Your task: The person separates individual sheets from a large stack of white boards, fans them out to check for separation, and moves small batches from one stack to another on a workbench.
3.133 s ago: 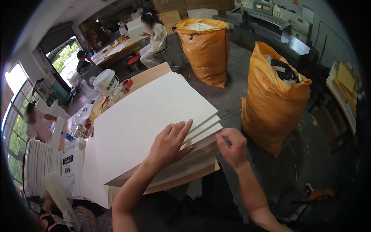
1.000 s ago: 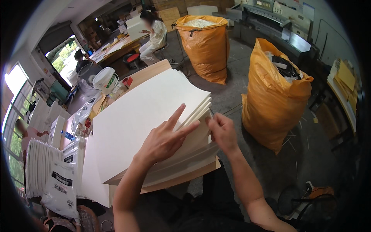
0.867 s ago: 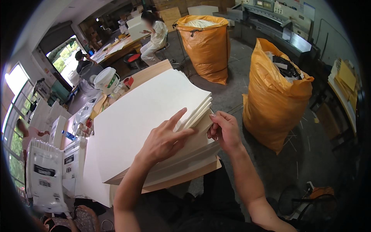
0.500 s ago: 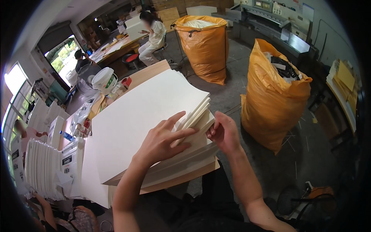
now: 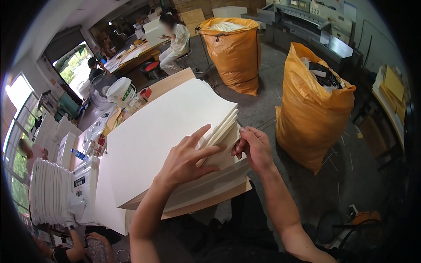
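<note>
A thick stack of large white sheets [image 5: 162,118] lies in front of me. Several layers at its near right corner are bent up and fanned apart. My left hand [image 5: 182,160] lies over these lifted edges, fingers spread, index finger and thumb apart, holding them back by contact rather than in a grip. At the corner, my right hand [image 5: 258,151] has thumb and fingers pinched on a white sheet [image 5: 229,151] below the lifted layers. Whether it is one sheet or more I cannot tell.
Two large orange sacks [image 5: 313,114] stand on the floor to the right. Beyond the stack are a white bucket [image 5: 120,91] and a red tape roll [image 5: 145,93]. Wrapped white packs [image 5: 50,193] stand at left, where a co-worker's arm [image 5: 75,243] reaches in. Other people sit farther back.
My right thumb has come over onto the sheet's corner and the fingers have curled beneath it. My left hand stays nearly in place. At lower left, the co-worker's arm has moved up toward the packs.
</note>
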